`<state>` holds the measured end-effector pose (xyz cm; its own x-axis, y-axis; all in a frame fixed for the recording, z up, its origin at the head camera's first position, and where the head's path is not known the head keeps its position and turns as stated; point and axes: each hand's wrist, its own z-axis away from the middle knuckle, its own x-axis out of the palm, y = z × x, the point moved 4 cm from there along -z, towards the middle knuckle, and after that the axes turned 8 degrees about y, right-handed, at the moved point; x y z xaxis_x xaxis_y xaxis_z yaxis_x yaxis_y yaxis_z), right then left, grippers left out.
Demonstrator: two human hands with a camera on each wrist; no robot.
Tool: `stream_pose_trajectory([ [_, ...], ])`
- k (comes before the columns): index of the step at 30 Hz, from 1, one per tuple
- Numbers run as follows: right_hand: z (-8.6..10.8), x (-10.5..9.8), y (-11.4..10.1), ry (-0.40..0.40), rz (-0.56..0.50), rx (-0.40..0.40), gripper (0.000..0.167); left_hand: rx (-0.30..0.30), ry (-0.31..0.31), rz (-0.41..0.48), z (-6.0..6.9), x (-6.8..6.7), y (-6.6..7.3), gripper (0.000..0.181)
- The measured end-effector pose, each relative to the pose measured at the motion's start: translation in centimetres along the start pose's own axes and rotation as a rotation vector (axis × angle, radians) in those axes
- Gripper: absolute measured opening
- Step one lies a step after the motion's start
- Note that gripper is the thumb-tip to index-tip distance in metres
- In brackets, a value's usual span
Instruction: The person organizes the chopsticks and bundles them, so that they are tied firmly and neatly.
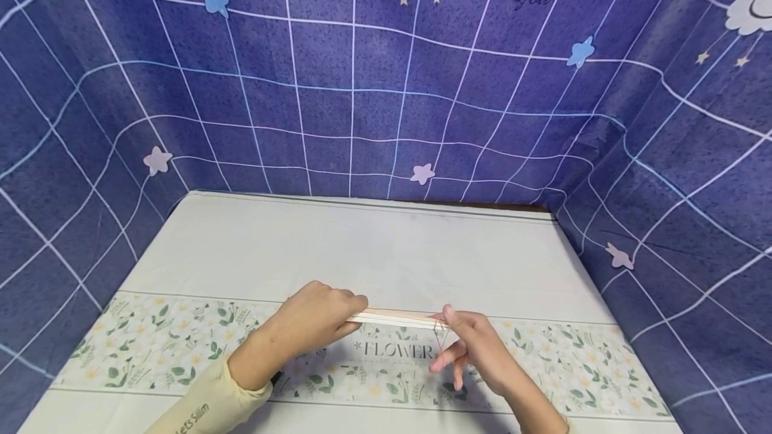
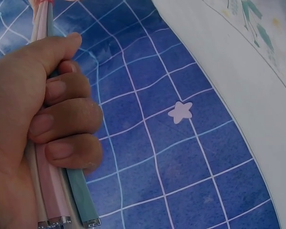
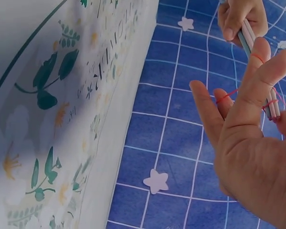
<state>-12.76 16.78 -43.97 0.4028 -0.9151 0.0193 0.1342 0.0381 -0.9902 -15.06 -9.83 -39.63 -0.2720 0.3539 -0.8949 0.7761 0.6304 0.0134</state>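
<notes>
A bundle of slim pastel chopsticks (image 1: 395,317) lies level above the table, pink, teal and cream with silvery thick ends. My left hand (image 1: 319,313) grips it, fingers curled round the thicker part; in the left wrist view the silvery ends of the chopsticks (image 2: 52,200) stick out below the little finger. At the thin ends, a red rubber band (image 3: 271,101) goes round the bundle. My right hand (image 1: 476,347) has this band stretched across its spread fingers. The right thumb is beside the thin tips; whether it presses them cannot be told.
A white table cover (image 1: 362,240) with a floral strip and the printed word FLOWER (image 1: 398,350) spreads beneath both hands. Blue cloth (image 1: 326,106) with a white grid and stars hangs behind and at both sides.
</notes>
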Motion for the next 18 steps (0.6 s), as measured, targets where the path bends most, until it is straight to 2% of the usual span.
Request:
stream_pose_trajectory([
  [4, -0.13, 0.11, -0.04, 0.021, 0.044, -0.01, 0.058, 0.02, -0.014, -0.002, -0.13, 0.16, 0.25, 0.023],
  [9, -0.26, 0.26, -0.18, 0.048, 0.135, -0.061, 0.045, 0.023, -0.011, -0.017, -0.32, 0.09, 0.4, 0.022],
  [13, -0.16, 0.32, -0.23, 0.069, 0.199, -0.088, 0.046, 0.009, 0.019, -0.055, -0.3, -0.31, 0.17, 0.026],
  [18, -0.03, 0.4, -0.02, 0.107, 0.238, -0.068, 0.046, -0.014, 0.029, -0.091, -0.19, -0.42, -0.14, 0.028],
])
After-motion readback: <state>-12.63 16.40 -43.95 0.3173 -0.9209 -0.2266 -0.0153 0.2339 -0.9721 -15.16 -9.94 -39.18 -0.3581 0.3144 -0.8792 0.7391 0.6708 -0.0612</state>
